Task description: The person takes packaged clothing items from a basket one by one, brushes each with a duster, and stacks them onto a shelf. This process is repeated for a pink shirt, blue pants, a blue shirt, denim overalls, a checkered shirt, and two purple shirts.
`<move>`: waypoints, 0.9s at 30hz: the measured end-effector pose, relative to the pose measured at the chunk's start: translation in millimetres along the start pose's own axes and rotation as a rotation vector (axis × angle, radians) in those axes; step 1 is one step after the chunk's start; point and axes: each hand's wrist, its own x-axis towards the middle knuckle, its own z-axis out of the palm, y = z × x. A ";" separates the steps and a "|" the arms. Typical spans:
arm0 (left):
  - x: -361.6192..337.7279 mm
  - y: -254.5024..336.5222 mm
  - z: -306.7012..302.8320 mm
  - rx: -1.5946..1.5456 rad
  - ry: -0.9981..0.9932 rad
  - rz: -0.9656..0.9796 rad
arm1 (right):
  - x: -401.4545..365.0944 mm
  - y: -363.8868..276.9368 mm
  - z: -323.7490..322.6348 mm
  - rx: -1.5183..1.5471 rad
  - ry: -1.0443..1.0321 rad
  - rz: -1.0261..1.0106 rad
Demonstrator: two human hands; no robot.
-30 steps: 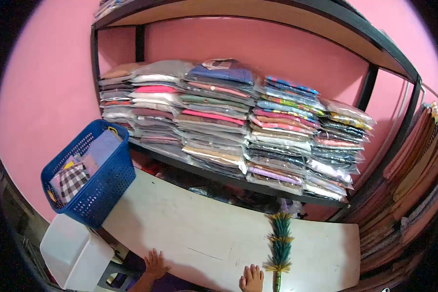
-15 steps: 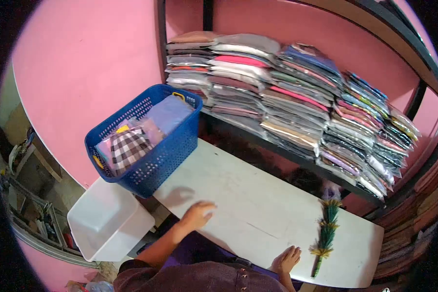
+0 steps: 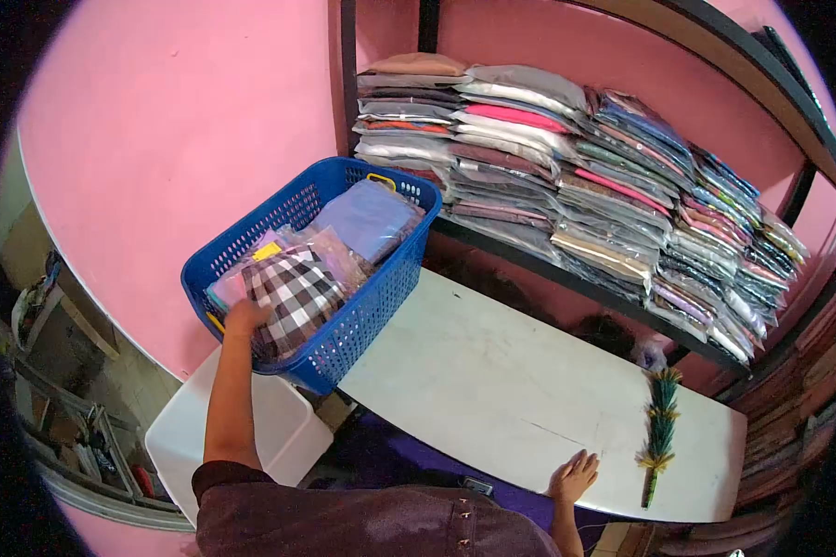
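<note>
My left hand (image 3: 246, 318) is inside the near left end of the blue basket (image 3: 330, 353), right at the edge of a folded black-and-white checked garment (image 3: 297, 286). Its fingers are mostly hidden, so I cannot tell whether they grip the garment. Beside that lies a folded light-blue garment (image 3: 370, 218) in clear plastic, with a yellow tag (image 3: 267, 251) near the checked one. On the right part of the white table (image 3: 474, 371), my right hand (image 3: 576, 475) rests palm down, fingers stretched out, holding nothing.
A green tinsel-like decoration (image 3: 660, 432) lies right of my right hand. Behind the table, a dark-framed shelf (image 3: 520, 265) bears stacks of plastic-packed clothes (image 3: 511, 139). A white bin (image 3: 283, 422) stands below the basket, left of the table. A pink wall (image 3: 177, 158) rises behind the basket.
My left hand has moved from above the table, up and left into the basket at the checked garment. My right hand stays on the table. The view has shifted to the left.
</note>
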 end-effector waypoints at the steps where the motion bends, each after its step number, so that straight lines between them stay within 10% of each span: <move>1: -1.4 2.9 0.7 -0.006 -0.001 0.021 | -1.0 1.8 5.0 -0.028 0.017 -0.011; 13: 1.4 3.6 21.8 -0.301 0.681 0.486 | -1.1 8.6 16.7 0.090 0.102 0.012; 15: -4.9 16.7 13.2 -1.221 -0.111 0.045 | -2.5 10.0 14.7 0.105 0.083 0.041; 18: -9.6 14.9 10.7 -1.426 -0.372 -0.002 | -1.8 11.6 18.1 0.130 0.096 0.010; 27: -26.9 37.2 9.0 -0.781 0.440 0.625 | -2.2 4.6 -4.1 0.204 0.073 0.044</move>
